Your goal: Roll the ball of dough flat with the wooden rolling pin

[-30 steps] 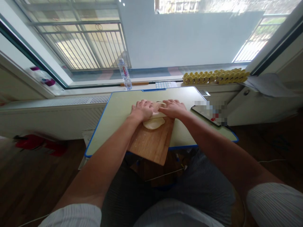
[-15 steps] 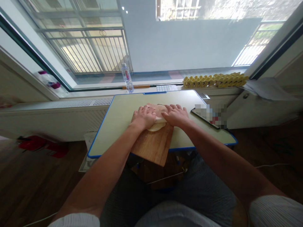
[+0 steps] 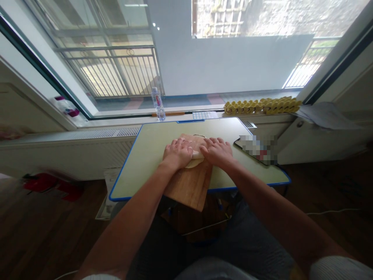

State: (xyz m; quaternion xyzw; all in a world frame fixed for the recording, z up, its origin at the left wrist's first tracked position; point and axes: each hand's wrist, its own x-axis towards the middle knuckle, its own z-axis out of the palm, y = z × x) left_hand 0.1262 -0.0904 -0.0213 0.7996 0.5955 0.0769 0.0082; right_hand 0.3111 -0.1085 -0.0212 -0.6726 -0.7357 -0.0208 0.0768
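"In the head view, what are the hands on?"

"The left hand (image 3: 177,153) and the right hand (image 3: 217,152) lie palm down, side by side, on a pale bar (image 3: 197,155), probably a rolling pin. It shows only between the thumbs."

"And the fingers?"

"On both hands they stretch toward the desk's far edge, slightly bent and a little spread. None seems curled around the bar, though its ends are hidden, so the hold beneath the palms is hard to tell."

"Where is the dough?"

"The flat, pale dough (image 3: 193,163) shows just on the near side of the bar, on the wooden board (image 3: 188,187), about midway between the left and right edges of the desk (image 3: 132,163). How far it runs under the hands cannot be seen."

"How should this pressing be done well?"

"Probably with equal weight from both palms, so the sheet thins evenly, and with the fingers kept long so the bar can turn. The board's near end juts past the desk's near edge; heavy pressure there might tip it, so the weight is best kept over the desk."
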